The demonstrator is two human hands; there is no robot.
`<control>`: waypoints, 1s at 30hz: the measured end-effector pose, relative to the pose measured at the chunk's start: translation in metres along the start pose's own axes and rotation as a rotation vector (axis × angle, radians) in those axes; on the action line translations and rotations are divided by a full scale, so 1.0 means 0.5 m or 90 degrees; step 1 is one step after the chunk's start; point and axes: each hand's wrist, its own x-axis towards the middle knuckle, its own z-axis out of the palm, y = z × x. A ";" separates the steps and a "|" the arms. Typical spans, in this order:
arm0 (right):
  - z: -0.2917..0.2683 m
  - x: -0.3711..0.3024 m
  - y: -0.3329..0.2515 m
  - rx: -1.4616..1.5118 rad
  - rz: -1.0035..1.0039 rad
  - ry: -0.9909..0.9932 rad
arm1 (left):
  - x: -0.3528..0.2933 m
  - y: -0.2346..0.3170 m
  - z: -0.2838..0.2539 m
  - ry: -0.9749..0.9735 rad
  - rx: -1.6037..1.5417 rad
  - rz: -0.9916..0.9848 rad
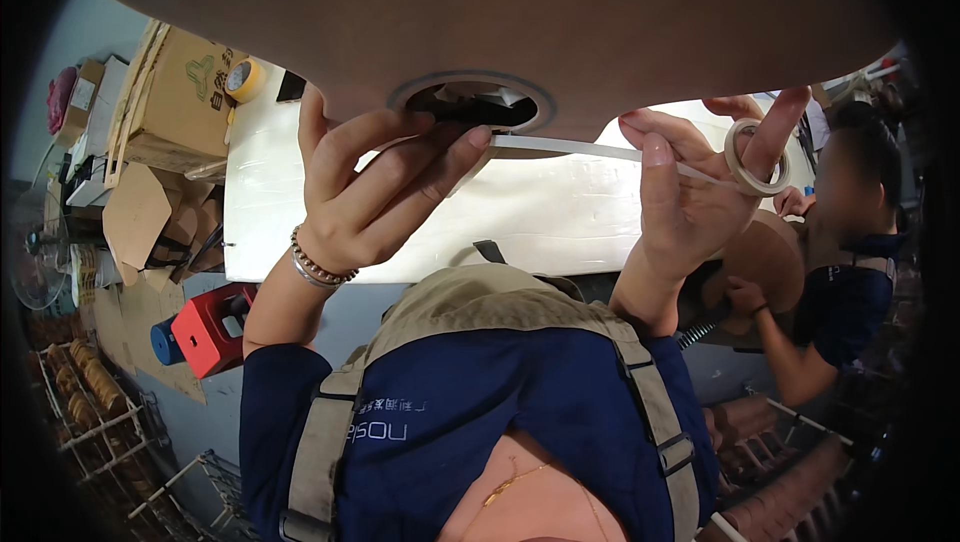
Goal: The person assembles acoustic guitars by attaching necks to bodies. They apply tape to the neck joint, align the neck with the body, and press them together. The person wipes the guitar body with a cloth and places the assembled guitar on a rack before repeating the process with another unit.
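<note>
A large brown guitar body (600, 22) fills the top of the view, its round soundhole (480, 114) circled by a dark inlaid ring. My left hand (370, 197) is at the hole's near edge, fingers closed on the end of a narrow white strip of tape (570, 145). The strip runs taut to the right, below the body. On a raised finger of my right hand (685, 202) hangs the roll of tape (764, 186). My right thumb lies beside the strip, with the fingers curled behind it.
Beneath the body is a white-covered worktable (560, 217). A yellow tape roll (245, 80) and a cardboard box (180, 92) are at the left, above a red stool (212, 330). At the right a co-worker (845, 292) holds another brown body. Racks (95, 407) stand lower left.
</note>
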 end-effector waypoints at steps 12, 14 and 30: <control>0.009 0.022 -0.003 0.012 -0.024 0.003 | 0.001 -0.003 0.003 0.012 -0.012 -0.009; 0.010 0.025 -0.001 0.015 -0.026 0.003 | 0.001 -0.002 0.001 0.004 -0.008 -0.011; 0.036 0.051 -0.008 0.059 0.002 -0.006 | -0.018 0.006 0.001 0.022 0.028 -0.024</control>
